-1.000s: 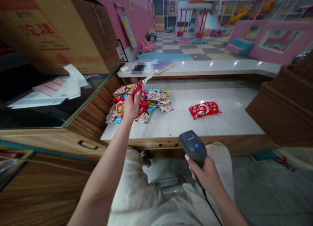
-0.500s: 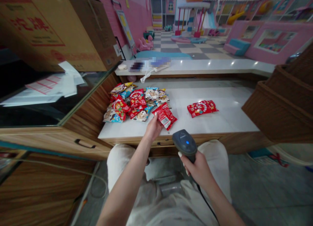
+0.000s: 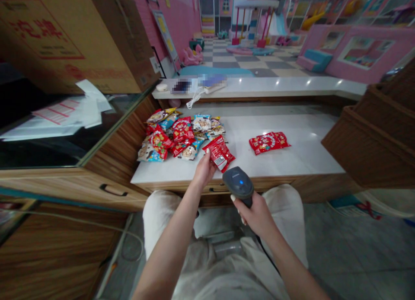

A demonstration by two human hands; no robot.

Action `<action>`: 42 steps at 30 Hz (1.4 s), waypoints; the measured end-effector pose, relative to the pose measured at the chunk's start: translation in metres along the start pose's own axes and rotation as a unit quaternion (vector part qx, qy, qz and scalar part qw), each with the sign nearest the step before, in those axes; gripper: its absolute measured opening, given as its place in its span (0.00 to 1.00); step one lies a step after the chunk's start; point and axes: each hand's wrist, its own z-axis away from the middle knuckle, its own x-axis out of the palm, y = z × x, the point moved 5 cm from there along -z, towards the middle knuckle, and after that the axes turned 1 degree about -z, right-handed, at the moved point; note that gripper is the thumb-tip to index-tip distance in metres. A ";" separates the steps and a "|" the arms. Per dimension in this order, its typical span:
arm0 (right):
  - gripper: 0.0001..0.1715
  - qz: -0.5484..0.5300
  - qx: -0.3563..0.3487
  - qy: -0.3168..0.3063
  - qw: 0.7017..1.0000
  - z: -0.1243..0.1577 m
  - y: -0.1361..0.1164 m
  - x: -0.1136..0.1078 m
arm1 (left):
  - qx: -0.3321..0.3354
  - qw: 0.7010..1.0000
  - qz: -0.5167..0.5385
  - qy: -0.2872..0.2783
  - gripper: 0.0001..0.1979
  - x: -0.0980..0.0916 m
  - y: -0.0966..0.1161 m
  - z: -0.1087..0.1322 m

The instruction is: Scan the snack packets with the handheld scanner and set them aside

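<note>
The left hand (image 3: 204,171) is closed on the lower edge of a red snack packet (image 3: 219,153), gripping it between thumb and fingers. The packet stands tilted above the near part of the counter, with its barcode panel showing. The right hand (image 3: 256,214) is wrapped firmly around the handle of a dark grey corded barcode scanner (image 3: 239,181), its blue indicator lit. The scanner head sits just beside the lower end of the packet; contact between them cannot be confirmed from this view.

The white marble counter (image 3: 275,161) carries a heap of mixed snack packets (image 3: 175,140) to the left of the hands. A second red packet (image 3: 269,142) lies flat and apart, to the right. Behind the counter, a white cord (image 3: 194,100) hangs from a ledge bearing blurred items (image 3: 197,84). To the left, a cardboard box (image 3: 71,40) and loose papers (image 3: 65,114) sit on a glass-topped case. A wicker-sided unit (image 3: 366,135) stands at right, and a pink play area (image 3: 256,32) lies beyond
</note>
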 end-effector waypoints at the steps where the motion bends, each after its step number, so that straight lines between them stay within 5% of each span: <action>1: 0.16 0.001 -0.001 -0.002 1.000 0.000 0.000 0.000 | -0.009 1.000 -0.004 0.002 0.16 0.000 -0.001 0.000; 14: 0.18 -0.010 0.013 0.009 1.000 0.006 0.005 -0.006 | 0.022 1.000 0.003 0.001 0.11 0.000 0.001 -0.001; 21: 0.21 -0.034 0.036 0.045 0.998 0.016 0.013 -0.032 | 0.114 0.988 -0.088 -0.053 0.15 0.045 -0.001 -0.013; 23: 0.22 -0.044 0.045 0.056 0.996 0.019 0.010 -0.041 | 0.194 0.954 -0.210 -0.087 0.19 0.072 -0.007 -0.018; 26: 0.23 -0.050 0.044 0.076 0.995 0.022 0.006 -0.054 | 0.292 0.840 -0.431 -0.151 0.26 0.119 -0.031 -0.022; 30: 0.24 -0.055 0.049 0.097 0.993 0.026 0.015 -0.066 | 0.296 0.669 -0.667 -0.143 0.34 0.156 -0.081 -0.028; 32: 0.24 -0.053 0.051 0.099 0.992 0.027 0.023 -0.070 | 0.299 0.612 -0.719 -0.139 0.36 0.168 -0.100 -0.030; 35: 0.23 -0.034 0.044 0.108 0.993 0.027 0.034 -0.076 | 0.314 0.583 -0.734 -0.153 0.35 0.187 -0.116 -0.037; 42: 0.24 -0.026 0.056 0.121 0.991 0.029 0.050 -0.086 | 0.292 0.591 -0.729 -0.183 0.36 0.227 -0.119 -0.056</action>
